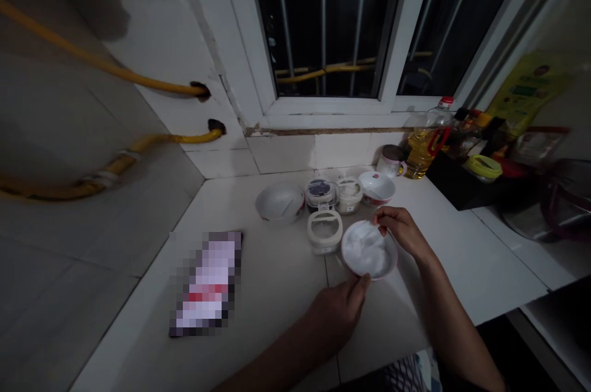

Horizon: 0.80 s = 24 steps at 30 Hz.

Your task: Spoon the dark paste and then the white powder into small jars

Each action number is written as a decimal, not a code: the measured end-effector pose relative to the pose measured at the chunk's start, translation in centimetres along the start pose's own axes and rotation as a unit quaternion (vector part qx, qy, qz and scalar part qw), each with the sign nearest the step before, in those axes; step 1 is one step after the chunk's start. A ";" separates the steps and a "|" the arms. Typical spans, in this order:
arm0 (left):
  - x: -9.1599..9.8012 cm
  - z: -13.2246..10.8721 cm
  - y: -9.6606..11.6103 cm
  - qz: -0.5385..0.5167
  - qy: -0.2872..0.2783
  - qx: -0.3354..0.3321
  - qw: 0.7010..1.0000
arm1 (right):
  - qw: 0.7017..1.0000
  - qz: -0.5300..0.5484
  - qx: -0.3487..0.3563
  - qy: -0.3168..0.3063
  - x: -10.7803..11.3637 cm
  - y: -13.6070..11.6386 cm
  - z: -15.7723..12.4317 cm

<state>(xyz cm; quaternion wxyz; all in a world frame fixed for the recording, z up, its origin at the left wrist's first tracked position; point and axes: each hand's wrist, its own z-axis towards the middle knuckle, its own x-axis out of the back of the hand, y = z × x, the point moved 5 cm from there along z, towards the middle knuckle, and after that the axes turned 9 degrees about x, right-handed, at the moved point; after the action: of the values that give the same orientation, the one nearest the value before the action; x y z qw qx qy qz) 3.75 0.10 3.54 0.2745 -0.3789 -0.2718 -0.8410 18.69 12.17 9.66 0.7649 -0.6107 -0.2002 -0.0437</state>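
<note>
A bowl (369,250) with a pinkish rim stands on the white counter, and whitish contents fill its inside. At its near rim, my left hand (339,312) grips the bowl between thumb and fingers. My right hand (399,229) is closed in a pinch over the far right rim. Something pale seems to run from those fingertips into the bowl, too blurred to name. Just left of the bowl sits a clear container with a white-framed lid (325,232). Behind it stand a dark-topped clear container (322,193) and another small lidded container (349,195).
A wide bowl (279,202) and a patterned bowl (376,188) stand farther back. A lidded mug (391,161), oil bottle (421,149) and black box (455,186) line the right rear. A pixelated phone-like object (207,284) lies left. Yellow pipes (152,81) cross the left wall.
</note>
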 end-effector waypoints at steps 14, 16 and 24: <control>0.2 0.1 0.1 0.020 0.002 0.003 1.000 | 0.943 -0.237 0.231 -0.038 -0.4 -3.1 -1.0; 0.2 0.1 0.1 0.019 -0.003 0.005 1.000 | 0.948 -0.227 0.220 -0.023 -0.4 -2.9 -1.0; 0.2 0.1 0.1 0.005 -0.003 0.002 1.000 | 0.984 -0.144 0.100 -0.026 -1.1 -0.7 -0.3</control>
<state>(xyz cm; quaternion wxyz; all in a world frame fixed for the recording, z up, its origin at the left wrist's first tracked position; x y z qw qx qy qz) 3.77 0.05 3.82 0.2790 -0.3825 -0.2728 -0.8375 17.50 11.55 9.81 0.8023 -0.4971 -0.3089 -0.1175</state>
